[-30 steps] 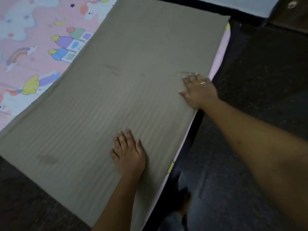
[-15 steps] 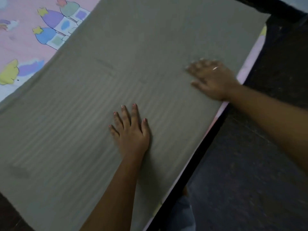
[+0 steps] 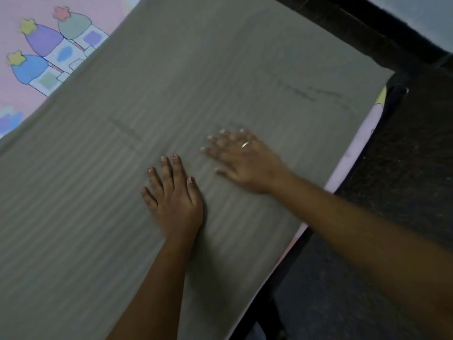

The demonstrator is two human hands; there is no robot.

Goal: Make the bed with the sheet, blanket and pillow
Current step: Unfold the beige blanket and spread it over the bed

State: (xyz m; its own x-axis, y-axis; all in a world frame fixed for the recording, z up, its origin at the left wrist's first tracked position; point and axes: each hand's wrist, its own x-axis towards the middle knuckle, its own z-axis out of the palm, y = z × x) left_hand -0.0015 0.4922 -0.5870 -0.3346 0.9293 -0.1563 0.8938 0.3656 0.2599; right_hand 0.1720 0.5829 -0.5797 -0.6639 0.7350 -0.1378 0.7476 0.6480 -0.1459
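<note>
A grey blanket (image 3: 103, 217) with faint stripes lies flat across the bed, over a pink sheet (image 3: 22, 13) printed with cartoon castles at the upper left. A thin strip of the sheet also shows along the bed's right edge. My left hand (image 3: 175, 198) rests palm down on the blanket, fingers spread. My right hand (image 3: 241, 160), wearing a ring, lies flat on the blanket just to the right of it, slightly blurred. Neither hand grips the cloth. No pillow is in view.
The bed's dark frame (image 3: 362, 28) runs along the top right. A dark floor (image 3: 392, 241) lies to the right of the bed. A pale surface (image 3: 421, 15) shows in the top right corner.
My right hand has slid left across the blanket from near the bed's right edge to beside my left hand. My left hand stays flat, and the view has moved closer.
</note>
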